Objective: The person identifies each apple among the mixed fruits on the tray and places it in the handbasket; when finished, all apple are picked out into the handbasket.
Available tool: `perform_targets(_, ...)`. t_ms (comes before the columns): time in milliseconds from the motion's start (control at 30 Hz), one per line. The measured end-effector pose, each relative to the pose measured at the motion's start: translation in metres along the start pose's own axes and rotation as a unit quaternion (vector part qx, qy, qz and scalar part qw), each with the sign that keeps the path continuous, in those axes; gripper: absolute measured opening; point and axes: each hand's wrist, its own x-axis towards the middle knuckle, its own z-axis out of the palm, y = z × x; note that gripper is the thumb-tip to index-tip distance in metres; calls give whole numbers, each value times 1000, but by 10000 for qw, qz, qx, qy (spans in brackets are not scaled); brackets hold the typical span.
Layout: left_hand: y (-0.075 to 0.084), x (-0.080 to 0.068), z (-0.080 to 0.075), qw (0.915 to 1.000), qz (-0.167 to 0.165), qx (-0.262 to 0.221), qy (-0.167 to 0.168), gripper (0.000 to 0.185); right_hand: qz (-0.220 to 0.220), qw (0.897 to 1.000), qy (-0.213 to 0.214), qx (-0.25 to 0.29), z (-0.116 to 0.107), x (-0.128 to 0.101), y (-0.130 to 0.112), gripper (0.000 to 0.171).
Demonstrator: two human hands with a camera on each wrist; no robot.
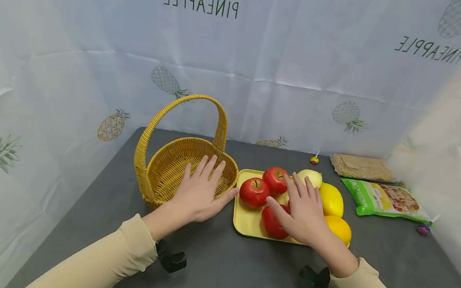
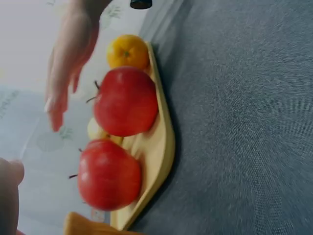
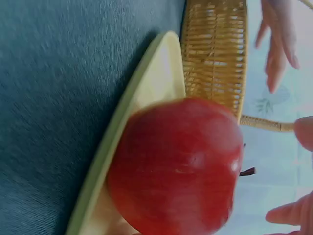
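The tabletop [image 1: 211, 270] carries everything, with the wicker basket [image 1: 179, 169] toward its left side and the yellow tray [image 1: 248, 223] just beside it to the right, the two nearly touching.

My left hand [image 1: 199, 191] hovers flat over the basket's near rim, fingers straight and spread, holding nothing. My right hand [image 1: 304, 210] is above the tray with its fingers relaxed and spread, directly over the near red apple [image 1: 270, 223] at the tray's front edge; it grips nothing.

I judge a clean pick means lowering the right palm onto that apple's crown and curling fingers round its widest part, since it is smooth and could roll against the other red apples [image 1: 254, 192] behind it. The lemons [image 1: 331, 199] and the orange [image 1: 340, 229] crowd the tray's right edge, so I'd lift straight up before swinging left.
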Motion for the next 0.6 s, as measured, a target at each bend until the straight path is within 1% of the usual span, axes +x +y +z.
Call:
perform_targets(100,-5,-9,-8,9992,13,-399,40,97,-112,9997,56,194,-5,-8,1,81)
perform_targets(233,-13,-22,-14,9972,80,-728,121,95,-197,9990,-17,407,-11,-15,1,78)
perform_targets(333,-19,-32,-12,9947,129,-973,291,90,-156,9976,-73,665,-14,-18,2,75)
perform_targets(467,-26,-46,-7,9881,206,-1389,631,77,-20,9955,-110,936,-17,-21,5,70)
perform_targets(600,-32,-61,-3,9832,222,-1611,833,69,166,9938,-191,1087,-18,-24,8,67)
